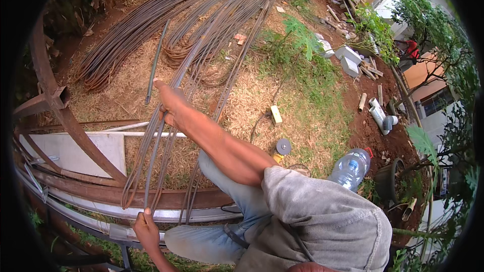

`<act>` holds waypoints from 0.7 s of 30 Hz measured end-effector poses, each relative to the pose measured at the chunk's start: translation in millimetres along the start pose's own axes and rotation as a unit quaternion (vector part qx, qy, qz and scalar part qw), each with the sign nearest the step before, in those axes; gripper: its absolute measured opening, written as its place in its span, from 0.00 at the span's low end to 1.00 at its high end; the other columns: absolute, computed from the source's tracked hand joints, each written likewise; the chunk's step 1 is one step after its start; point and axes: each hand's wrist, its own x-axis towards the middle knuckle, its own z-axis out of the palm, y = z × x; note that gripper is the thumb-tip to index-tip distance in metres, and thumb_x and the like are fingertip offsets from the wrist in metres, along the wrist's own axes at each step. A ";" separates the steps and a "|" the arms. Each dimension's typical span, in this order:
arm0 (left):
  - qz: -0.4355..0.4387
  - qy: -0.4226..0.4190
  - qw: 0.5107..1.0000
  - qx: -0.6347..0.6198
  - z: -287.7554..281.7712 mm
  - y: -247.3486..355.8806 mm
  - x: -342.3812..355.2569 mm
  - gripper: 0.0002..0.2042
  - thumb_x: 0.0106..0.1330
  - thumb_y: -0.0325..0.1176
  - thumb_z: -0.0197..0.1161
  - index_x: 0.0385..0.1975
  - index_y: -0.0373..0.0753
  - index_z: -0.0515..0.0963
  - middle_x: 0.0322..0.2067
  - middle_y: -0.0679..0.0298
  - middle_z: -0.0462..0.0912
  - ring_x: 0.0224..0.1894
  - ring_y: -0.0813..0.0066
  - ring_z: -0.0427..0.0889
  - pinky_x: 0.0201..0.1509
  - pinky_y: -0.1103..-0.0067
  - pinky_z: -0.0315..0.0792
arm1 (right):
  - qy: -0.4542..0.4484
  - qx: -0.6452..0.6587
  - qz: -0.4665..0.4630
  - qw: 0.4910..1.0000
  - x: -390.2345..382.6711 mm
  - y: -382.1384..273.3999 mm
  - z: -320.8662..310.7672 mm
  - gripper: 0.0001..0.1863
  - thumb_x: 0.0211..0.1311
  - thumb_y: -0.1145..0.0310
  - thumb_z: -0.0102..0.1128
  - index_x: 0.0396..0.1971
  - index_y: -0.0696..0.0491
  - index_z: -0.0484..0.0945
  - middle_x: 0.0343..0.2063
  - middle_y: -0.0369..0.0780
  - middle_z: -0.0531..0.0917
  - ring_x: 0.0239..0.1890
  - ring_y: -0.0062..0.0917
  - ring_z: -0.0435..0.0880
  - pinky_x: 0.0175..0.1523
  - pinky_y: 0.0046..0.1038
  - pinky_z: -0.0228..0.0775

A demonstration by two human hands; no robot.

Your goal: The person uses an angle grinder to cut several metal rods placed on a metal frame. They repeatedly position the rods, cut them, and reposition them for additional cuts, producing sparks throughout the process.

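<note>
In the head view, the right hand is between nine and ten o'clock from the centre, fingers curled round a grey steel rod; whether neighbouring bars are caught in the same grip, I cannot tell. Its thumb points toward eleven o'clock, close by a straight greenish bar; whether they touch is unclear. The left hand, between seven and eight o'clock, has thumb and fingers clamped on the rod's near end, just beside the bent knee in blue jeans.

The rod slants from the left hand up toward one o'clock, through the right hand and on over the dry grass. Thin bars with hairpin bends run alongside it, some of their bends lying over a rusty steel beam.

A large heap of rusty reinforcing bars, doubled over at the near end, spreads from ten to twelve o'clock. A white panel lies toward nine o'clock. Near the centre, a cream socket box sits at three o'clock and an angle grinder with a grey disc at four. Farther out are white blocks at two, a PVC pipe at three and a clear water bottle just short of four.
</note>
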 end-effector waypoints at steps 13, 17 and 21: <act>0.003 0.024 0.997 0.078 -24.1 0.9 3.4 0.27 0.75 0.48 0.54 0.18 0.31 0.64 0.14 0.45 0.65 0.21 0.41 0.67 0.28 0.57 0.60 | 0.037 0.048 -0.011 0.998 -7.7 8.4 0.3 0.33 0.70 0.45 0.53 0.54 0.63 0.65 0.25 0.38 0.63 0.22 0.22 0.61 0.22 0.37 0.61; 0.032 0.047 0.993 0.101 -37.7 8.5 1.8 0.28 0.74 0.50 0.54 0.19 0.31 0.65 0.16 0.43 0.67 0.22 0.38 0.68 0.29 0.56 0.61 | 0.013 0.058 0.007 0.998 -2.1 11.7 -1.3 0.33 0.71 0.45 0.51 0.56 0.63 0.64 0.29 0.39 0.63 0.24 0.21 0.61 0.23 0.35 0.62; 0.005 0.038 0.988 0.149 -45.1 10.4 0.9 0.28 0.74 0.51 0.54 0.19 0.30 0.66 0.17 0.41 0.68 0.24 0.36 0.68 0.29 0.55 0.61 | 0.004 0.067 0.021 0.998 3.9 14.8 -0.3 0.35 0.71 0.45 0.50 0.60 0.63 0.63 0.32 0.40 0.63 0.23 0.21 0.59 0.24 0.34 0.63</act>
